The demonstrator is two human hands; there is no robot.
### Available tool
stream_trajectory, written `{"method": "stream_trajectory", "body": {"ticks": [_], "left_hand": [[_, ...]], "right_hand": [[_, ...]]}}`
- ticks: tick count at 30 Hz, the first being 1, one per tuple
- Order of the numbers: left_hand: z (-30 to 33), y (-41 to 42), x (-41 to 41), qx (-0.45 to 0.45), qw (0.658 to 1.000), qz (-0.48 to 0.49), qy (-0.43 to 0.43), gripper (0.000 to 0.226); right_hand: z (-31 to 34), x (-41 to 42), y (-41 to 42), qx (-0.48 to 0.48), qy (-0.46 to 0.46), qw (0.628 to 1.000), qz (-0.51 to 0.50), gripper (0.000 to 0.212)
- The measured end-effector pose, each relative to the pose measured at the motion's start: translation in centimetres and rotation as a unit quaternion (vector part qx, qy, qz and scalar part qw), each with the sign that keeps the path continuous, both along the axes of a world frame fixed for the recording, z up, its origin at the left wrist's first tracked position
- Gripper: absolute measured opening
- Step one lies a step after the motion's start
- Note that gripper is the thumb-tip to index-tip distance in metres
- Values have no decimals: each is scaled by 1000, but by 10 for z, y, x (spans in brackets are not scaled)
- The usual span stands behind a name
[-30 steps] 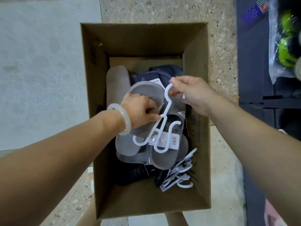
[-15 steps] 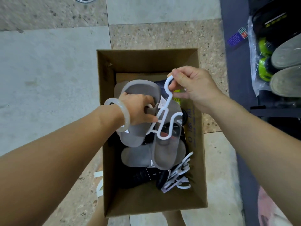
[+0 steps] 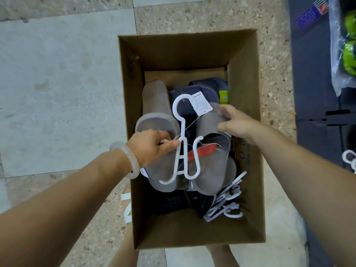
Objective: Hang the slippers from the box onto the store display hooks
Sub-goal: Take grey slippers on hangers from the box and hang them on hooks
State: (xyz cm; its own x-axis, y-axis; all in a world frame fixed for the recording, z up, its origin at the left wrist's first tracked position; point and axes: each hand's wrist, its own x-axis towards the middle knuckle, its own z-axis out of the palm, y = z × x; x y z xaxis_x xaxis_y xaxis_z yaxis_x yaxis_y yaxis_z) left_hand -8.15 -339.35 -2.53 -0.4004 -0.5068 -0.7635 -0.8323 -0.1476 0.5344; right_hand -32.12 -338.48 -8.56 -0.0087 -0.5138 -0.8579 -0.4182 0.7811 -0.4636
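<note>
**Grey slippers still over the box**

Head cam: the cardboard box is crowded, with navy slippers at the far end and loose white hangers at the near right corner. Its tall walls leave little side room. My left hand pinches the white plastic hanger; my right hand grips one matte grey slipper. Its mate sits by my left.

Looking like a shop floor: terrazzo floor tiles, a cardboard box holding tagged slippers on white retail hangers, and a dark display rack carrying bagged green footwear.
</note>
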Motion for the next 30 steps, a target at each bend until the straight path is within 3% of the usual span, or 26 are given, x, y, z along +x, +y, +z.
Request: {"method": "stream_trajectory", "body": {"ticks": [3,6,9,15,25,30], "left_hand": [[-4,1,-3,1,1000,12,-4,29],[2,-5,-9,3,999,31,0,29],[17,-11,-11,-31,999,25,10,33],[72,-24,-23,-54,995,35,73,33],[197,-52,-42,-181,977,-56,101,30],[250,-61,-47,-196,969,-117,101,31]], "right_hand": [[5,-3,-8,32,-4,993,113,96],[19,-3,-2,21,136,943,302,107],[44,-6,13,-24,188,941,281,104],[143,-22,13,-136,169,950,223,99],[286,-34,-23,-211,222,927,214,98],[336,-36,-23,-219,247,923,196,97]]}}
